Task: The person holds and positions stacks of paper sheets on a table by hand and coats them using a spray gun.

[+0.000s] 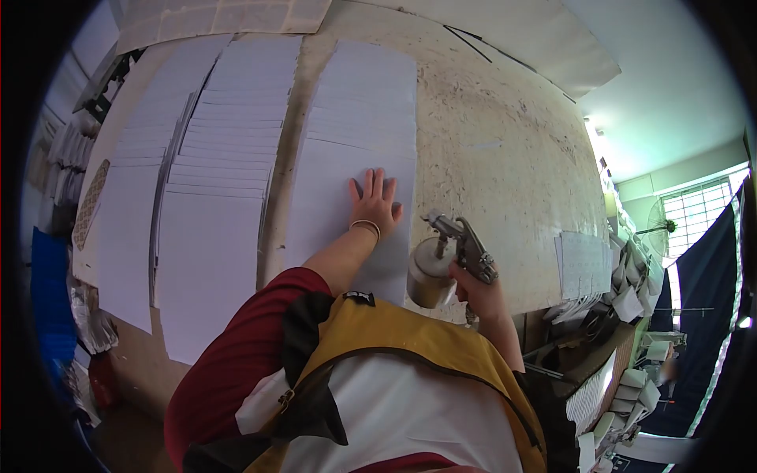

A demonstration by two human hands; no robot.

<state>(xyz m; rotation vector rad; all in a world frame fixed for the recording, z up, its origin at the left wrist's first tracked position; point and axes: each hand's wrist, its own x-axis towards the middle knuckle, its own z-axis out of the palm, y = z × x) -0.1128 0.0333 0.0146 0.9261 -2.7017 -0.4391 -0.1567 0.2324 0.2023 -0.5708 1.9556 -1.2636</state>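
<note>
My left hand [375, 206] lies flat with fingers spread on an overlapping row of white sheets [359, 94], a thin band round its wrist. My right hand [482, 298] is wrapped round the handle of a metal spray gun [473, 254], just right of those sheets. Under the gun's nozzle hangs a round metal cup [430, 277]. The nozzle points up and to the left, past my left hand. Whether anything sprays from it I cannot tell. Part of my right hand's grip is hidden behind the gun.
Two more rows of overlapping white sheets [217, 213] lie to the left. The wide board [505, 181] under everything is stained. At its right edge rests a small stack of sheets [585, 264]. Piles of folded white pieces [631, 303] stand beyond, near a fan [666, 227].
</note>
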